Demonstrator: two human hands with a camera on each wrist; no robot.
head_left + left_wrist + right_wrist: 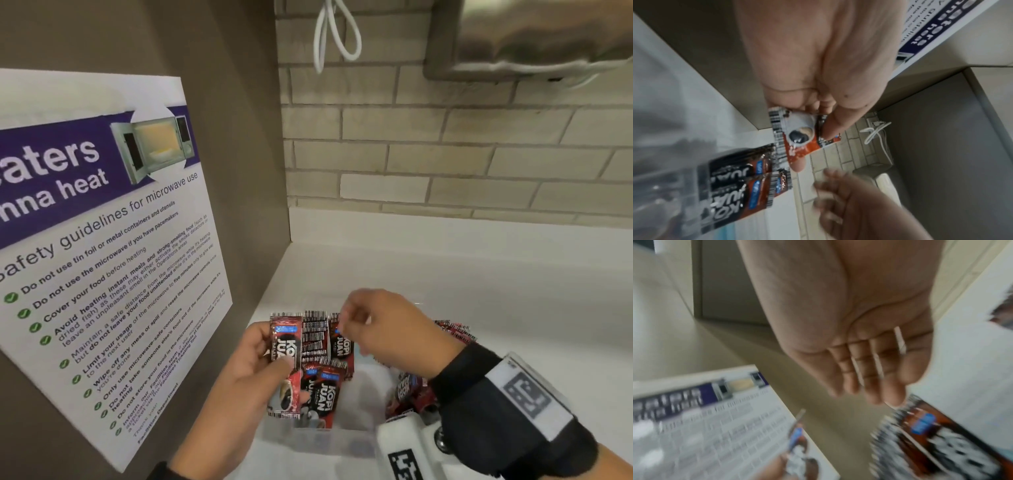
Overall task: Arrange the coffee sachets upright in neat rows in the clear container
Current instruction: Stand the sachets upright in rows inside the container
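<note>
My left hand [265,356] grips one red and black Kopi Juan sachet [285,368] upright, thumb on its front, at the left edge of the clear container [308,443]. The left wrist view shows that sachet [797,134] pinched under the left hand's [830,123] thumb. Several sachets [323,342] stand upright in the container's left part. My right hand [356,325] hovers over them with fingers relaxed, fingertips at the top of one sachet. In the blurred right wrist view the right hand [869,391] holds nothing, with the sachets [931,438] just below it.
A loose pile of sachets [411,394] lies to the right, partly hidden by my right wrist. A microwave safety poster [102,257] covers the brown side panel on the left. Behind are a tiled wall [445,154], a white cable [337,34] and a steel dispenser [531,37].
</note>
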